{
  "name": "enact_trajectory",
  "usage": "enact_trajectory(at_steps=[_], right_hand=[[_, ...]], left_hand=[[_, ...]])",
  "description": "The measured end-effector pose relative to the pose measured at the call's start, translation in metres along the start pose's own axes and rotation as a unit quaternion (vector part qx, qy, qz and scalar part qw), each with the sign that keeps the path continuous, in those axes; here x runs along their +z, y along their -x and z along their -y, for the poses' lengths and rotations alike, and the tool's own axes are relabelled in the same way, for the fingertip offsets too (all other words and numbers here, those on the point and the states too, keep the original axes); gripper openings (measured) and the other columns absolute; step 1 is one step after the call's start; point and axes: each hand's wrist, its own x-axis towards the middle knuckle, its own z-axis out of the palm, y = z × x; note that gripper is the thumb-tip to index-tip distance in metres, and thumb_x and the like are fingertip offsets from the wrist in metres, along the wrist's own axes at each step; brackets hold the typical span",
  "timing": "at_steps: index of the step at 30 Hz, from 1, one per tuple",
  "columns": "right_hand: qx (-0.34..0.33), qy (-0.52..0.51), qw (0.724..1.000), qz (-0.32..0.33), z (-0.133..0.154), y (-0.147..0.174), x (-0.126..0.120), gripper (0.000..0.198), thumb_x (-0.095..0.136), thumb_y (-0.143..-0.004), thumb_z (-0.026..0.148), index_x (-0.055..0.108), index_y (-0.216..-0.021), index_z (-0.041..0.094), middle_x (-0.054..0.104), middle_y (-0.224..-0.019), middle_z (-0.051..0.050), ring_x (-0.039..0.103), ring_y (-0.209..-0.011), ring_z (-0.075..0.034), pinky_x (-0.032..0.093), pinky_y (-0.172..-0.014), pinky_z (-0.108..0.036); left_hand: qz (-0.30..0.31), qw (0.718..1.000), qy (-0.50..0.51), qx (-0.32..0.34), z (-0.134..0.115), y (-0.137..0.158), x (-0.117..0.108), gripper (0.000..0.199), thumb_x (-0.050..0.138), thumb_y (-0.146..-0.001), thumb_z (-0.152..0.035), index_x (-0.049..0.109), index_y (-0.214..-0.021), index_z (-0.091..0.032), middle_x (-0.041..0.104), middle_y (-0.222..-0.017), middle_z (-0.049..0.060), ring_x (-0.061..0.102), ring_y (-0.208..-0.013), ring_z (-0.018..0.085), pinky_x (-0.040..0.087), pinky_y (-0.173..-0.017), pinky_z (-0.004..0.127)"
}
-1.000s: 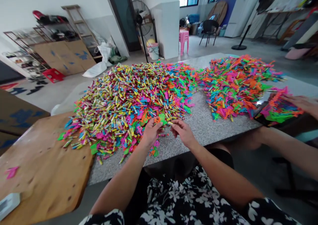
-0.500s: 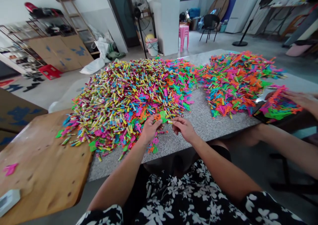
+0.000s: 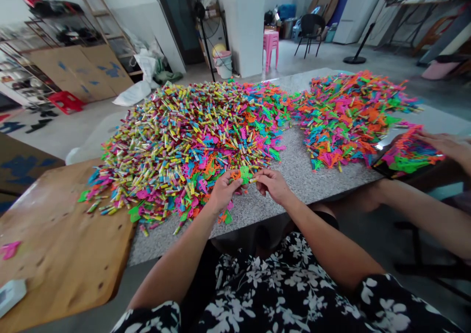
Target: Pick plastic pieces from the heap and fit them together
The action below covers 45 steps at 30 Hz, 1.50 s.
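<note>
My left hand (image 3: 222, 190) is closed on a bright green flat plastic piece (image 3: 245, 172), with a bit of orange showing at its fingers. Close by on the right, my right hand (image 3: 273, 185) pinches a small yellow-and-white tube (image 3: 253, 180), its end pointing at the green piece. Whether the two parts touch I cannot tell. Both hands are just above the near edge of a large pile of small wrapped tubes (image 3: 172, 122), mixed with pink, orange, blue and green plastic pieces.
A second pile of colourful plastic pieces (image 3: 353, 117) lies on the speckled stone table (image 3: 290, 176). At right, another person's hand (image 3: 447, 144) rests by a black tray (image 3: 379, 164) of such pieces. A wooden board (image 3: 73, 235) at left carries a pink piece (image 3: 10, 249) and a white device (image 3: 12, 294).
The view has shifted slightly. Both hands keep their grips close together, and the tube is at the green piece's side as before.
</note>
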Motion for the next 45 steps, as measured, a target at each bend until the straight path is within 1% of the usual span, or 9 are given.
enact_trajectory(at_steps=[5,14,18,21,26,30,34,39,45], right_hand=[[0.036,-0.077,0.996,-0.007,-0.003,-0.004,0.000,0.025,0.074,-0.074,0.044,0.064,-0.082,0.022,0.058,-0.052,0.006,0.045,-0.038,-0.011,0.035,-0.038,-0.025],[-0.065,-0.003,0.997,-0.031,-0.015,0.002,-0.004,0.030,0.067,-0.091,0.052,0.065,-0.091,0.022,0.056,-0.056,0.006,0.049,-0.047,-0.011,0.039,-0.048,-0.024],[0.007,0.064,0.997,-0.034,-0.015,-0.011,-0.032,0.028,0.071,-0.084,0.049,0.066,-0.083,0.021,0.051,-0.052,0.006,0.045,-0.043,-0.011,0.035,-0.042,-0.023],[0.028,0.076,0.985,-0.154,0.007,-0.036,-0.081,0.027,0.074,-0.078,0.046,0.065,-0.078,0.020,0.049,-0.050,0.006,0.043,-0.040,-0.011,0.032,-0.038,-0.023],[-0.145,-0.025,0.929,-0.341,0.048,-0.079,-0.141,0.033,0.057,-0.094,0.050,0.065,-0.111,0.023,0.072,-0.086,-0.001,0.056,-0.052,-0.011,0.042,-0.047,-0.021],[-0.046,0.222,0.955,-0.190,0.026,-0.085,-0.106,0.023,0.061,-0.093,0.037,0.073,-0.103,0.019,0.076,-0.086,-0.005,0.063,-0.059,-0.015,0.046,-0.054,-0.025],[-0.011,0.550,0.835,0.019,-0.020,-0.073,-0.041,0.016,0.062,-0.096,0.025,0.077,-0.097,0.018,0.080,-0.099,-0.011,0.073,-0.092,-0.024,0.053,-0.080,-0.030],[0.004,0.676,0.737,-0.003,-0.043,-0.060,-0.004,0.039,0.053,-0.104,0.026,0.063,-0.140,0.017,0.069,-0.137,-0.019,0.072,-0.112,-0.030,0.054,-0.090,-0.035],[0.001,0.691,0.722,0.036,-0.038,-0.055,-0.007,0.036,0.048,-0.106,0.023,0.062,-0.137,0.012,0.064,-0.141,-0.022,0.071,-0.115,-0.031,0.054,-0.094,-0.036]], left_hand=[[0.006,0.999,-0.035,0.005,-0.005,0.001,0.006,0.058,0.090,-0.078,-0.049,0.065,-0.120,-0.017,0.080,-0.091,0.007,0.078,-0.073,0.021,0.061,-0.066,0.031],[0.021,0.998,-0.014,-0.055,0.007,-0.002,0.021,0.052,0.089,-0.079,-0.045,0.062,-0.117,-0.021,0.075,-0.078,0.000,0.077,-0.066,0.021,0.060,-0.063,0.031],[0.017,0.993,-0.097,-0.062,0.021,-0.010,0.017,0.043,0.087,-0.080,-0.033,0.064,-0.114,-0.022,0.078,-0.082,0.003,0.076,-0.067,0.022,0.059,-0.065,0.032],[-0.043,0.982,-0.183,-0.021,0.023,-0.020,0.000,0.039,0.085,-0.079,-0.022,0.067,-0.114,-0.023,0.081,-0.099,0.008,0.079,-0.090,0.025,0.061,-0.083,0.036],[-0.089,0.940,-0.324,0.051,0.016,-0.036,-0.034,0.033,0.077,-0.082,-0.019,0.071,-0.115,-0.023,0.078,-0.120,0.011,0.075,-0.111,0.030,0.055,-0.104,0.044],[-0.063,0.888,-0.448,0.079,0.016,-0.052,-0.036,0.029,0.068,-0.090,-0.020,0.072,-0.119,-0.021,0.078,-0.115,0.013,0.075,-0.105,0.031,0.054,-0.102,0.044],[-0.028,0.821,-0.562,0.098,0.018,-0.067,-0.022,0.034,0.062,-0.095,-0.021,0.071,-0.128,-0.022,0.075,-0.112,0.013,0.072,-0.106,0.030,0.054,-0.098,0.041],[0.047,0.738,-0.660,0.131,0.020,-0.071,-0.010,0.053,0.070,-0.090,-0.023,0.067,-0.142,-0.030,0.062,-0.134,0.014,0.064,-0.119,0.033,0.054,-0.097,0.042],[0.079,0.698,-0.695,0.151,0.023,-0.073,-0.016,0.051,0.061,-0.091,-0.015,0.068,-0.141,-0.027,0.059,-0.140,0.015,0.059,-0.127,0.035,0.055,-0.095,0.042]])
